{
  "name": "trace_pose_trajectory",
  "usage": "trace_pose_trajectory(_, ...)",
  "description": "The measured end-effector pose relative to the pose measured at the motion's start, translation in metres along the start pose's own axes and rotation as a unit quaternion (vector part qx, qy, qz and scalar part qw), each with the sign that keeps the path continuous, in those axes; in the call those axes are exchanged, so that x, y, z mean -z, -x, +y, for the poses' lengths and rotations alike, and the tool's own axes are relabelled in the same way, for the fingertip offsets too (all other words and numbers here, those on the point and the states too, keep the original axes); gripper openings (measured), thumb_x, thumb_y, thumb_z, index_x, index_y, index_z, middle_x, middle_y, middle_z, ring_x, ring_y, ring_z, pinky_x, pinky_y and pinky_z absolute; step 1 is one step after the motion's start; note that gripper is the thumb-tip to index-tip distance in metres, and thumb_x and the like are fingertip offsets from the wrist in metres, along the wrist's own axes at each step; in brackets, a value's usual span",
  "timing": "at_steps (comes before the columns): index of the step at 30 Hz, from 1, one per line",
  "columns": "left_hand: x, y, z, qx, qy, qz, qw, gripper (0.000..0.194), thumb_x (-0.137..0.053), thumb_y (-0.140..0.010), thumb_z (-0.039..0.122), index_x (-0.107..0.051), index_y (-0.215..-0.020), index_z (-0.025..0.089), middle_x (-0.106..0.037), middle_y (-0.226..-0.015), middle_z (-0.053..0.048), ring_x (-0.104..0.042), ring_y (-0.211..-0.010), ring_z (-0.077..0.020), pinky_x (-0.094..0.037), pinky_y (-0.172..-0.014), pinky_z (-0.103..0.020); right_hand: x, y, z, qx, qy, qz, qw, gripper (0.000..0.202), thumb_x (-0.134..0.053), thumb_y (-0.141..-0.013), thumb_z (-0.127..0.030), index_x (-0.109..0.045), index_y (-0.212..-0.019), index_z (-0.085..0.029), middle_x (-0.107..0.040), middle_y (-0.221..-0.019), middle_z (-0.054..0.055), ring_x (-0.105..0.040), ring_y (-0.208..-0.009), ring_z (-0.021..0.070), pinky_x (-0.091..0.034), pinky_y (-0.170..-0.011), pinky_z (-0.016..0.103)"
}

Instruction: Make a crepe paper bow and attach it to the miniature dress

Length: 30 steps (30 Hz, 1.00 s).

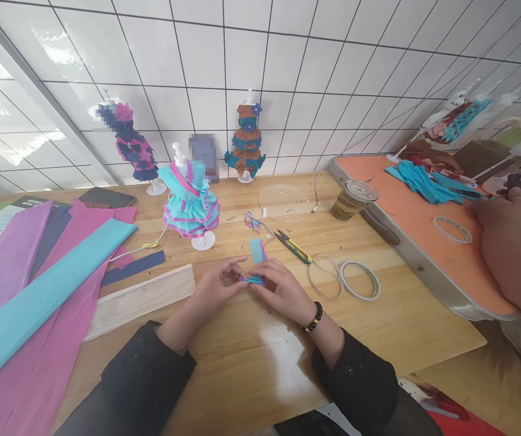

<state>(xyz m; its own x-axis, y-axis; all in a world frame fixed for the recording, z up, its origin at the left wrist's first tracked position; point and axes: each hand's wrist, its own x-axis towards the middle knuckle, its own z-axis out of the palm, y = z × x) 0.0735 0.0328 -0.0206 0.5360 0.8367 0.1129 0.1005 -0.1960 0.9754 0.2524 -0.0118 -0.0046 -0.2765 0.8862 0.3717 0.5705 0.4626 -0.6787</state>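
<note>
Both my hands meet over the wooden table, pinching a small pleated turquoise and purple strip point(255, 280) between them. My left hand point(219, 281) grips its left end with thumb and fingertips. At the strip's right end, my right hand point(283, 289) holds it, a dark beaded bracelet on that wrist. Just beyond the fingers lies a turquoise piece with a purple edge point(257, 250). Yellow-and-green thread snips point(294, 247) rest to the right, near two tape rolls point(360, 281). A small doll form in a turquoise ruffled dress point(191, 206) stands behind my left hand.
Long turquoise point(51, 297) and pink fabric pieces cover the left side, beside a white strip point(140, 301). Two more dressed forms point(245, 145) stand by the tiled wall. A lidded cup point(354, 200) is back right. Another person's arm point(512, 254) reaches over the orange table point(392, 236).
</note>
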Motion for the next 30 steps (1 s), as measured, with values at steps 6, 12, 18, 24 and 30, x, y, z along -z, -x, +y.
trace_pose_trajectory(6, 0.0, 0.0, 0.002, 0.004, 0.006, 0.004, 1.0, 0.044, -0.06, -0.072, 0.025, -0.049, -0.115, 0.02, -0.057, -0.082, -0.003, -0.056, -0.076, -0.0146, -0.046, -0.077, -0.033, 0.002, 0.0, 0.0, -0.006, -0.007, -0.007, 1.0, 0.014, -0.052, -0.081, -0.018, -0.061, -0.092, -0.02, -0.062, -0.085, 0.005, -0.054, -0.084, 0.0175, -0.044, -0.078, 0.035)
trace_pose_trajectory(12, 0.001, -0.001, 0.001, 0.022, 0.043, 0.017, 0.999, 0.044, -0.062, -0.071, 0.026, -0.051, -0.112, 0.019, -0.062, -0.085, -0.004, -0.059, -0.081, -0.0168, -0.046, -0.08, -0.034, 0.005, 0.0, 0.001, -0.015, 0.018, 0.002, 1.0, 0.015, -0.05, -0.082, -0.018, -0.061, -0.092, -0.021, -0.062, -0.084, 0.005, -0.054, -0.083, 0.0178, -0.044, -0.077, 0.035)
trace_pose_trajectory(18, 0.003, -0.004, -0.003, 0.043, 0.042, 0.043, 0.997, 0.041, -0.066, -0.067, 0.029, -0.056, -0.105, 0.017, -0.069, -0.083, -0.006, -0.063, -0.082, -0.0201, -0.046, -0.083, -0.038, 0.006, -0.001, 0.0, -0.019, 0.023, 0.008, 1.0, 0.016, -0.05, -0.082, -0.018, -0.061, -0.094, -0.021, -0.062, -0.084, 0.005, -0.054, -0.083, 0.018, -0.044, -0.077, 0.035)
trace_pose_trajectory(24, 0.004, -0.004, -0.001, 0.056, 0.031, 0.042, 0.997, 0.041, -0.066, -0.068, 0.031, -0.057, -0.105, 0.016, -0.071, -0.086, -0.006, -0.064, -0.086, -0.0222, -0.043, -0.088, -0.041, 0.004, 0.0, 0.001, -0.031, 0.022, 0.014, 0.999, 0.015, -0.05, -0.082, -0.018, -0.061, -0.092, -0.021, -0.061, -0.083, 0.005, -0.054, -0.083, 0.0184, -0.044, -0.076, 0.034)
trace_pose_trajectory(30, 0.007, -0.004, 0.009, 0.088, 0.082, 0.06, 0.991, 0.044, -0.058, -0.075, 0.035, -0.051, -0.113, 0.014, -0.069, -0.095, -0.009, -0.062, -0.092, -0.0223, -0.045, -0.086, -0.038, 0.004, 0.001, 0.002, -0.037, 0.021, 0.044, 0.998, 0.017, -0.05, -0.081, -0.016, -0.061, -0.094, -0.021, -0.062, -0.084, 0.005, -0.054, -0.085, 0.0192, -0.044, -0.077, 0.035)
